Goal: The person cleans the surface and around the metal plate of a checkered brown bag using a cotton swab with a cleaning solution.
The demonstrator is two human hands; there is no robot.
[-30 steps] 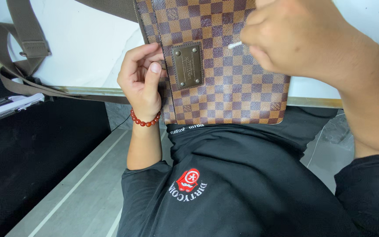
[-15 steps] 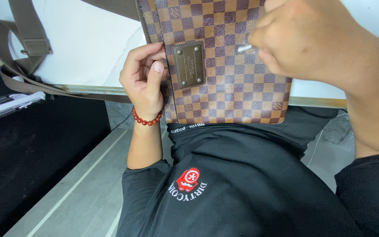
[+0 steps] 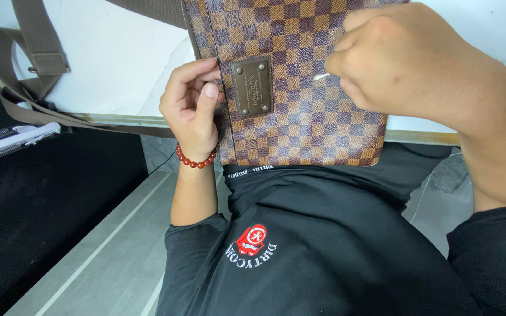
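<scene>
1. Head view: my left hand grips the left edge of the checkered brown bag, fingers curled round the edge, thumb pressed on the front just beside the metal plate.
2. My right hand is closed, fingertips pinching a thin white stick whose tip touches the bag's front, right of the plate.
3. Bag lies on the white counter, its lower edge hanging over the rim towards my black shirt; brown strap loops off to the left.
4. Doing it well, my guess: keep the left hand firm so the panel stays flat, use light short strokes with the tip, stay off the plate edge.
5. Red bead bracelet on my left wrist.
6. Counter is white, smooth, with a pale rim; grey tile floor below, dark cabinet at left.
</scene>
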